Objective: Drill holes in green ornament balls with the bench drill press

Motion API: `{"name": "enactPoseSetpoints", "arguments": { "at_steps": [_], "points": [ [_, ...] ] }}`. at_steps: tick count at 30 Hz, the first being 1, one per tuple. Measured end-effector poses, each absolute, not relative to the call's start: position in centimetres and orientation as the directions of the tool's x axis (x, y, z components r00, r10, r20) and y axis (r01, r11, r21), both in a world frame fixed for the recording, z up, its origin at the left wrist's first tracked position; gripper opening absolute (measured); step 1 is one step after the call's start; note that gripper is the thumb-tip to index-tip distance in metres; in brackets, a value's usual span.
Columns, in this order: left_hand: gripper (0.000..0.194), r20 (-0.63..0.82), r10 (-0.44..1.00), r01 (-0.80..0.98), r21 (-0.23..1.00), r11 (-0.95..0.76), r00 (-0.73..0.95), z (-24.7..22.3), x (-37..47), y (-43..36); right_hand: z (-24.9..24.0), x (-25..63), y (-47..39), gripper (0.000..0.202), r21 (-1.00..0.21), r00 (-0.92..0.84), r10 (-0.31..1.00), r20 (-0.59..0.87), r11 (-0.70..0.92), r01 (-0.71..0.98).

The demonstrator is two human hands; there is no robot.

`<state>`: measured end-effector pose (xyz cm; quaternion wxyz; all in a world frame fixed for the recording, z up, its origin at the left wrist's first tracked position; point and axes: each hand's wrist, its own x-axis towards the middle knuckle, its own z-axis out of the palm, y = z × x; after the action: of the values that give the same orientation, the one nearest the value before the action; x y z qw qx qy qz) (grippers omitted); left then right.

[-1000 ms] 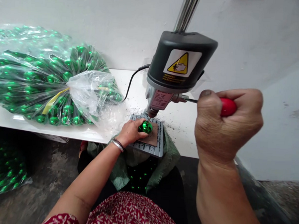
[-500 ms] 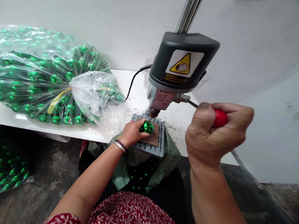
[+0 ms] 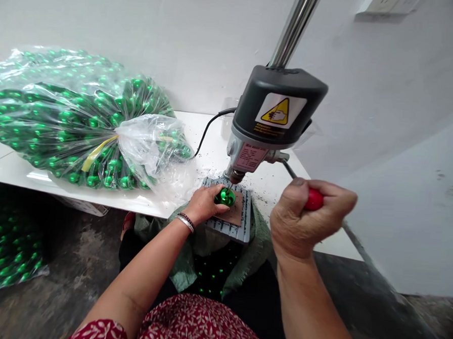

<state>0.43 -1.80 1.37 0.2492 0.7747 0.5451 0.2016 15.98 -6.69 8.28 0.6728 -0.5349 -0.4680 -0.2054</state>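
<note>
My left hand [image 3: 203,204] grips a shiny green ball [image 3: 225,197] between thumb and fingers. The ball rests on a brown board [image 3: 232,214] lying over the ridged grey base [image 3: 244,230] of a small bench drill press [image 3: 281,109]. Right above the ball is the drill's chuck [image 3: 236,176], its thin bit reaching down to the ball's top; I cannot tell how deep it goes. My right hand [image 3: 307,214] is wrapped round the red knob [image 3: 314,199] of the drill's feed lever [image 3: 290,170].
A tied clear bag [image 3: 61,125] of green balls lies on the white table [image 3: 32,182] to the left. Another bag of green balls [image 3: 9,249] is on the floor. Below the drill base, a green sack [image 3: 259,237] hangs open with green balls inside. Dark shavings litter the tabletop.
My right hand has pulled the lever's red knob down and left. The drill head appears lower in view, partly from the camera's shift. My left hand still holds the ball.
</note>
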Motion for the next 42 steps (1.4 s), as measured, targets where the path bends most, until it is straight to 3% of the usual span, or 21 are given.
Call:
{"name": "enactPoseSetpoints", "arguments": {
  "at_steps": [4,8,11,13,17,20,25,28,31,33,35,42],
  "points": [
    [0.06,0.057,0.943,0.729,0.62,-0.291,0.328,1.2,0.4,-1.7,8.2,15.9,-6.9,0.018,-0.553,0.49,0.259,0.833,0.336,0.762],
    [0.059,0.076,0.945,0.699,0.655,-0.289,0.32,1.3,0.4,-1.7,13.2,16.4,-5.7,0.025,-0.604,0.513,0.329,0.792,0.309,0.735],
    [0.055,0.095,0.946,0.655,0.701,-0.284,0.309,1.3,0.3,-2.4,17.6,17.0,-4.4,0.026,-0.694,0.526,0.534,0.662,0.169,0.7],
    [0.054,0.119,0.95,0.621,0.732,-0.281,0.289,1.3,0.0,-3.4,19.1,17.2,-3.8,0.026,-0.707,0.521,0.588,0.619,0.128,0.696],
    [0.058,0.115,0.953,0.574,0.775,-0.263,0.282,1.8,-0.9,-5.9,19.0,17.5,-3.3,0.03,-0.656,0.471,0.552,0.689,0.198,0.728],
    [0.06,0.087,0.916,0.527,0.795,-0.301,0.391,2.5,-1.6,-7.9,18.5,17.3,-3.3,0.029,-0.671,0.494,0.54,0.682,0.193,0.716],
    [0.073,-0.079,0.829,0.562,0.77,-0.302,0.554,3.1,-2.7,-10.3,18.7,17.2,-3.4,0.028,-0.676,0.496,0.54,0.68,0.2,0.709],
    [0.054,-0.081,0.879,0.604,0.756,-0.253,0.47,3.3,-4.3,-9.9,18.6,17.3,-3.3,0.026,-0.683,0.509,0.524,0.683,0.21,0.7],
    [0.032,0.042,0.964,0.737,0.636,-0.227,0.261,3.9,-7.2,-7.0,18.4,17.3,-3.1,0.023,-0.719,0.552,0.528,0.645,0.175,0.673],
    [0.038,0.127,0.988,0.899,0.417,-0.134,0.089,4.5,-9.4,-3.9,18.3,17.3,-3.0,0.023,-0.732,0.57,0.525,0.632,0.162,0.662],
    [0.043,0.101,0.994,0.987,0.158,-0.043,0.027,5.2,-11.6,-0.6,18.4,17.3,-3.0,0.023,-0.736,0.578,0.529,0.622,0.143,0.662],
    [0.056,0.063,0.998,0.999,0.02,0.025,-0.026,6.5,-15.8,4.2,18.2,17.6,-2.8,0.024,-0.7,0.552,0.518,0.654,0.137,0.701]
  ]
}}
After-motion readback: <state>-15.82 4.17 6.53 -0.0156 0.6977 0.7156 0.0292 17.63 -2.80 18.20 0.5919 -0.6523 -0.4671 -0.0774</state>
